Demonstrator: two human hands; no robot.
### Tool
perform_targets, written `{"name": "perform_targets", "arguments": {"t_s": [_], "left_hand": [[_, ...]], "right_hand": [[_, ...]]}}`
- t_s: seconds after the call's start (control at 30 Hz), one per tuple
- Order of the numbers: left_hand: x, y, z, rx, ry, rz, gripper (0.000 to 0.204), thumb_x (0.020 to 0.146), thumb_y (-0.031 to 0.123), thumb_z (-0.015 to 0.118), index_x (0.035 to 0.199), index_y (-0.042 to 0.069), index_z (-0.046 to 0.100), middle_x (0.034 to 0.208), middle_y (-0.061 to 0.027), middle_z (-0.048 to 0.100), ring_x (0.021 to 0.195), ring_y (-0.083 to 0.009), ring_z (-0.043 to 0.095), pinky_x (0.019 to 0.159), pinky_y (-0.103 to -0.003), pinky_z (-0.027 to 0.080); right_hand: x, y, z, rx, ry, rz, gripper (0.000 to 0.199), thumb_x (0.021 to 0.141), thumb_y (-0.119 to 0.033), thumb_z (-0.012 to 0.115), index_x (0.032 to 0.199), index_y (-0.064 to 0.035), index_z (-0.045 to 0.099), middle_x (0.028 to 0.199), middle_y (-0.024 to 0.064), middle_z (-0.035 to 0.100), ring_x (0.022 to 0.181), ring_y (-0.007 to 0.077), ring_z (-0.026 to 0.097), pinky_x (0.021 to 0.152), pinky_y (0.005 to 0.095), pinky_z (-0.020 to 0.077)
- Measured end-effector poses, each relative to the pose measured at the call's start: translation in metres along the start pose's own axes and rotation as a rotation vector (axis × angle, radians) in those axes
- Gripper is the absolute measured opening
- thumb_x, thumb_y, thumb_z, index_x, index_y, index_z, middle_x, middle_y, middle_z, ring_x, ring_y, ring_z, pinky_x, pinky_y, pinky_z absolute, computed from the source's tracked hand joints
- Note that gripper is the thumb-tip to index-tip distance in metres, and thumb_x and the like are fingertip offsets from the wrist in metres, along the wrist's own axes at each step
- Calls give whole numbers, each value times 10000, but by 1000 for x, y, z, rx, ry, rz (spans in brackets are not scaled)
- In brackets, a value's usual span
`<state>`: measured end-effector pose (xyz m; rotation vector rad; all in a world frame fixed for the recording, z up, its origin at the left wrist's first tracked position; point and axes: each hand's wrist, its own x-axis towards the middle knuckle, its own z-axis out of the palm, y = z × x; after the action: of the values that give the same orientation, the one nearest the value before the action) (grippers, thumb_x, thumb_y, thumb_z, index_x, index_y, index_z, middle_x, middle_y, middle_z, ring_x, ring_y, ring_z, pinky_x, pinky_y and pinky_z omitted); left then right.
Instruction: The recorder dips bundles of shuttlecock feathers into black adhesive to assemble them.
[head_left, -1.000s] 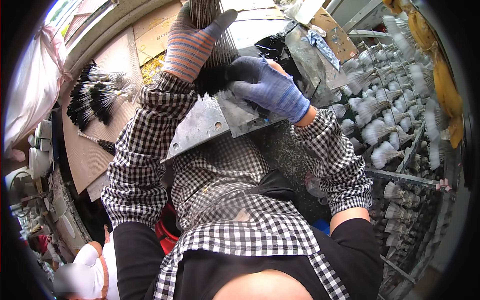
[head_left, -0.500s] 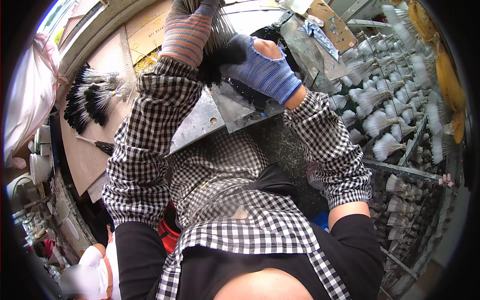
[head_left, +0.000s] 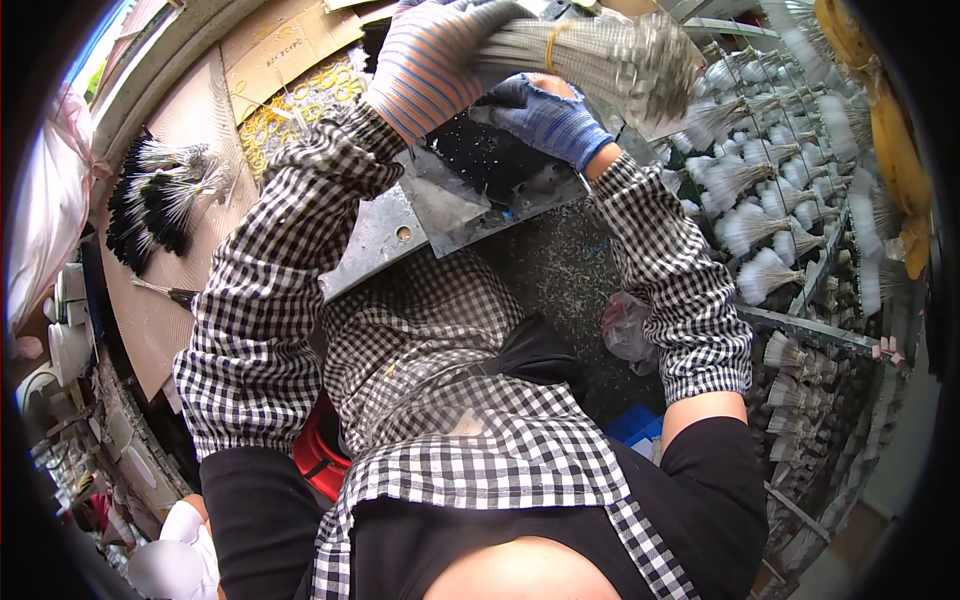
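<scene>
Two gloved hands are noted at the top of the frame. We find the left hand (head_left: 430,65), in an orange-and-grey striped glove, with its fingers closed round a bundle of thin grey rods (head_left: 610,65), which lies slantwise across the upper centre, its blurred free ends toward the right. We record a yellow band (head_left: 553,45) round the bundle. The right hand (head_left: 548,115), in a blue glove, has its fingers bent just below the bundle; we cannot tell whether they grip it. On storage, we observe a metal rack (head_left: 810,330) at the right, its upper tiers filled with white-tipped brush bundles (head_left: 765,275), and further bundles on the tier below. We note a crumpled clear bag (head_left: 628,330) right of centre, contents not discernible, and a red object (head_left: 318,455) at lower left of centre, partly hidden by the sleeve. At upper left, we see black-bristled bundles (head_left: 172,212) lying on a brown board (head_left: 140,320), and yellow loops (head_left: 255,150) heaped nearby.
</scene>
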<state>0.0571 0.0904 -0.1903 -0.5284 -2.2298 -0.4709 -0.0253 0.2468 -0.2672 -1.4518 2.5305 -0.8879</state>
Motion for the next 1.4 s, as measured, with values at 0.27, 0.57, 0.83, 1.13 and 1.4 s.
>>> {"name": "perform_targets", "arguments": {"t_s": [0.27,0.57,0.83,1.13,1.4], "left_hand": [[-33,-26,30,-22,-46,-15,395,624,289,817,964,156,666,877,-33,669,878,-260,622,803,-407,466],[-33,-24,33,-29,-34,-94,377,637,247,815,972,154,671,875,-47,675,881,-282,618,820,-413,462],[-35,-25,32,-54,-37,-98,405,627,201,832,988,119,666,900,-90,676,874,-297,630,793,-411,489],[-21,-17,33,-178,59,-269,301,715,135,783,979,83,649,802,-132,652,758,-283,649,683,-369,519],[-19,-16,20,-32,-71,12,285,674,173,747,942,154,651,853,-26,660,841,-273,626,766,-398,473]], "right_hand": [[9,43,60,-9,-48,-10,406,922,-409,630,1163,-83,667,1031,163,699,975,320,653,898,394,496],[7,59,74,-135,95,-139,342,900,-363,658,1136,-117,686,1032,131,699,969,318,654,887,392,509],[7,47,63,-168,50,-120,312,884,-356,670,1106,-138,700,995,99,699,927,307,659,854,386,523],[5,31,41,-131,141,-144,281,858,-390,685,1065,-204,727,901,84,719,818,294,690,750,396,556],[7,38,60,-195,258,-352,286,912,-339,639,978,-65,687,879,167,684,781,340,667,711,413,542]]}}
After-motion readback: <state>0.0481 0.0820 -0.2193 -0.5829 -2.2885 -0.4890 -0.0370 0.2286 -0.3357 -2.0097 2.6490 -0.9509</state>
